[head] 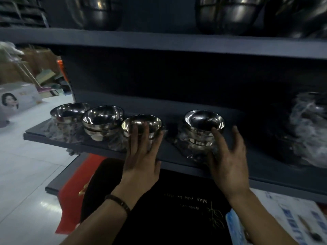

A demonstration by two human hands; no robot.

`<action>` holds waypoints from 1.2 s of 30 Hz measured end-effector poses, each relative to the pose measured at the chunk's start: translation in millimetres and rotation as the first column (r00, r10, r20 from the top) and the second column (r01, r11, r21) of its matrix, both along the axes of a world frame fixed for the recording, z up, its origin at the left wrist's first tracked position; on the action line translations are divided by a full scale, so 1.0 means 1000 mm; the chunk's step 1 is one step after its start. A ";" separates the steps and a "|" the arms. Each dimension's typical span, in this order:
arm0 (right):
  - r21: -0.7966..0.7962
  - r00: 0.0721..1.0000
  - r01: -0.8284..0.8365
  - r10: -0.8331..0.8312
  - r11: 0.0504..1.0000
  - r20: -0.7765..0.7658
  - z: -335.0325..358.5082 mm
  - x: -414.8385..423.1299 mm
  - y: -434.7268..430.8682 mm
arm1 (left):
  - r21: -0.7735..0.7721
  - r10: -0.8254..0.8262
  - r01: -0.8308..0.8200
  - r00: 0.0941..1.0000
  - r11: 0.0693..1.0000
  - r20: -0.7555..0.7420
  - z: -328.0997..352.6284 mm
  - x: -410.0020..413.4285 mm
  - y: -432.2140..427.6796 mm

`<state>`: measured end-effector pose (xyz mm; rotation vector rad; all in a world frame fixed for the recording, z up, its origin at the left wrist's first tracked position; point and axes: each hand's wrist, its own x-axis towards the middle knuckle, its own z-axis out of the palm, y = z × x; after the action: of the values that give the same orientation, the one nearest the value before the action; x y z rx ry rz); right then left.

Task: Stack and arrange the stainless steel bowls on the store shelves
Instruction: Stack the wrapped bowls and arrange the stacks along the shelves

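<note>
Several stacks of small stainless steel bowls stand in a row on the dark grey shelf (177, 106). The far-left stack (69, 112) and the second stack (101, 119) stand untouched. My left hand (141, 154) lies with straight fingers against the front of the third stack (141, 123). My right hand (228, 154) is spread beside the front right of the fourth stack (203, 121), its forefinger at the top bowl's rim and its thumb low by the stack's base.
Large steel bowls (226, 13) sit on the shelf above. Plastic-wrapped ware (309, 124) fills the shelf's right end. Below the shelf lie a black mat (177, 209) and a red item (74, 191). A printed box (16, 101) stands on the white floor at left.
</note>
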<state>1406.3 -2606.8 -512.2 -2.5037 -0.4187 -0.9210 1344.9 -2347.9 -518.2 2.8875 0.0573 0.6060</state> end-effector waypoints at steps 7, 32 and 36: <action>0.549 0.909 -0.080 0.287 0.832 -0.301 -0.006 0.014 0.010 | -0.022 0.056 -0.056 0.998 0.998 0.032 -0.002 0.011 -0.022; 0.252 0.974 -0.100 0.146 0.963 -0.173 0.010 0.011 0.015 | -0.165 0.104 -0.101 0.995 0.981 0.010 0.011 0.021 -0.031; 0.252 0.980 -0.089 0.129 0.964 -0.149 0.013 0.006 0.019 | -0.171 0.099 -0.097 0.995 0.981 0.008 0.013 0.019 -0.030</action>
<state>1412.6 -2588.2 -498.9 -2.2845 -0.3622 -0.6723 1364.0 -2377.6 -505.0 2.7267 0.2385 0.6097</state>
